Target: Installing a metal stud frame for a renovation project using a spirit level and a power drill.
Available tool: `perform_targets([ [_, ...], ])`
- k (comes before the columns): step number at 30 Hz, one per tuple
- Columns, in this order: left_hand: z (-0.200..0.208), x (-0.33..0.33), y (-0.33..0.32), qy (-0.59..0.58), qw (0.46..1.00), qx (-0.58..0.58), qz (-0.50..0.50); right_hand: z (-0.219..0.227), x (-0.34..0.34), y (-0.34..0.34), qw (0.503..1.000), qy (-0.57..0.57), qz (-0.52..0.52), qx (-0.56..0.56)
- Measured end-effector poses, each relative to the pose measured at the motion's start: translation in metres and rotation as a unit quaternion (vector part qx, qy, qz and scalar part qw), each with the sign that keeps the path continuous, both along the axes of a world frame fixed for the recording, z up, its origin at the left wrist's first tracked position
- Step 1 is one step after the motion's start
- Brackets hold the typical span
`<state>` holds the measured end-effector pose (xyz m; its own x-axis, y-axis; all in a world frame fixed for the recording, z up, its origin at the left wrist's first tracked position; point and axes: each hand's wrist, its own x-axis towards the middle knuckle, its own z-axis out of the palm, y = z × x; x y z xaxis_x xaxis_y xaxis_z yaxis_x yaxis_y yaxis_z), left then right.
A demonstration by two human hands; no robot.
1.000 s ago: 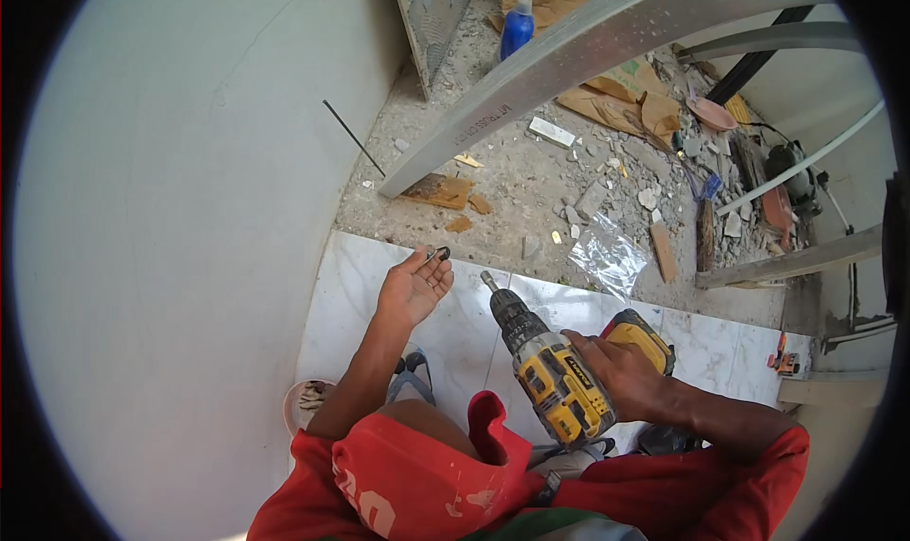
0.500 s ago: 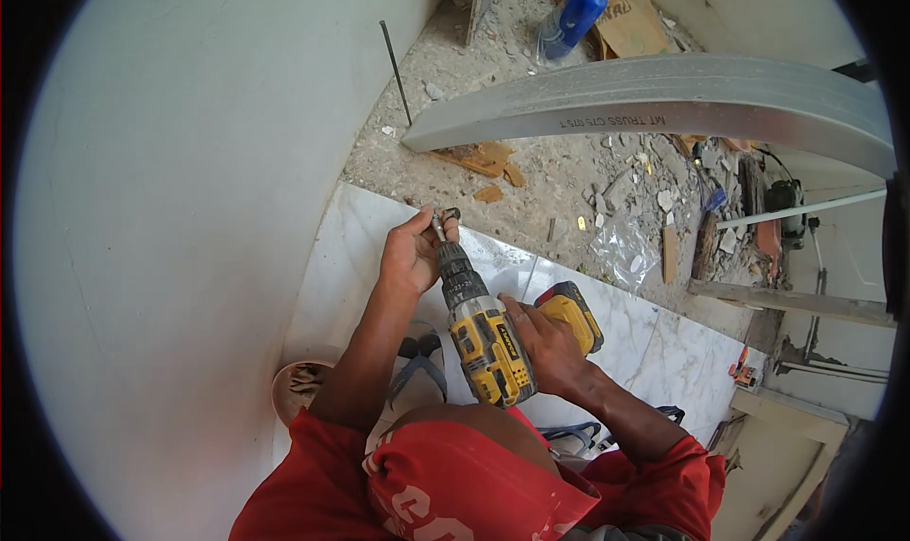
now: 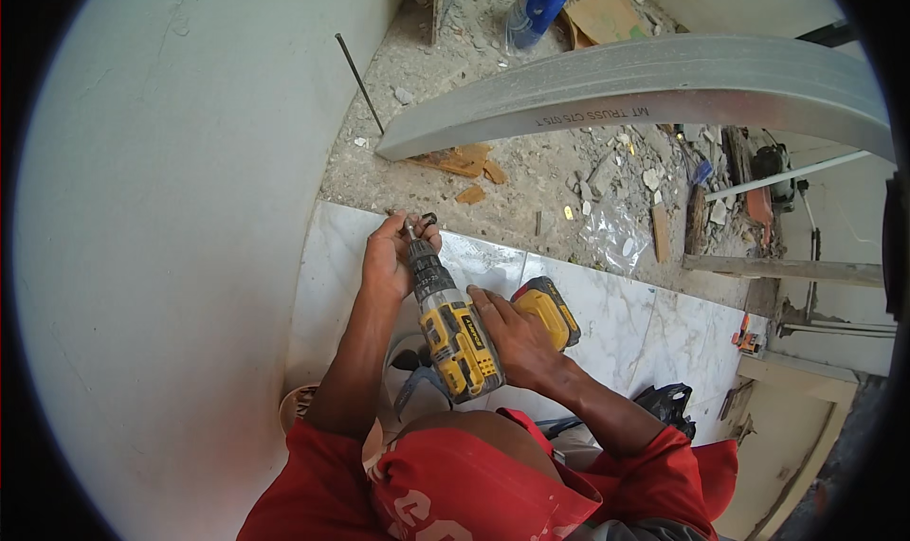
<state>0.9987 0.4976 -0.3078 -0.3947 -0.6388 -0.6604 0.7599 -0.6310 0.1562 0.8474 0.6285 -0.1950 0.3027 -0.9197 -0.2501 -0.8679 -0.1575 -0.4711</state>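
A yellow and black cordless drill (image 3: 460, 342) points away from me, its chuck (image 3: 428, 271) toward the far end of the tiles. My right hand (image 3: 517, 337) is closed round its grip, with the battery pack (image 3: 548, 314) sticking out to the right. At the chuck's nose, my left hand (image 3: 384, 264) pinches a short shiny metal bit (image 3: 411, 228). A small dark piece with a rounded end (image 3: 429, 219) shows at the same fingertips; what it is I cannot make out.
A long galvanized metal channel (image 3: 607, 91) spans the rubble-strewn floor ahead. A thin rod (image 3: 360, 84) leans near the wall (image 3: 180, 219) on my left. Farther off stands a blue bottle (image 3: 540, 9). White marble-look tiles (image 3: 607, 304) lie below my hands, with a black plastic bag (image 3: 666, 408) at right.
The drill and both hands have shifted slightly left in view, along with the surroundings. Both grasps look the same, and more of the black bag shows.
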Motion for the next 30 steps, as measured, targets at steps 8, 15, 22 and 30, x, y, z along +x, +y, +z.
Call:
perform_targets([
  [8, -0.011, 0.036, -0.005, -0.041, 0.999, -0.017, -0.024, -0.010, 0.065, -0.027, 0.998, -0.001, -0.055, 0.014],
  [15, 0.047, 0.045, 0.120, 0.051, 0.985, -0.139, 0.090, -0.024, 0.092, -0.052, 0.989, -0.035, -0.143, 0.007],
  [22, 0.025, 0.050, 0.106, -0.085, 0.974, -0.208, 0.024, -0.039, 0.107, -0.052, 0.995, -0.018, -0.093, 0.044],
  [30, 0.002, 0.068, 0.105, -0.097, 0.983, -0.147, 0.060, -0.033, 0.072, -0.067, 0.970, -0.201, -0.019, 0.132],
])
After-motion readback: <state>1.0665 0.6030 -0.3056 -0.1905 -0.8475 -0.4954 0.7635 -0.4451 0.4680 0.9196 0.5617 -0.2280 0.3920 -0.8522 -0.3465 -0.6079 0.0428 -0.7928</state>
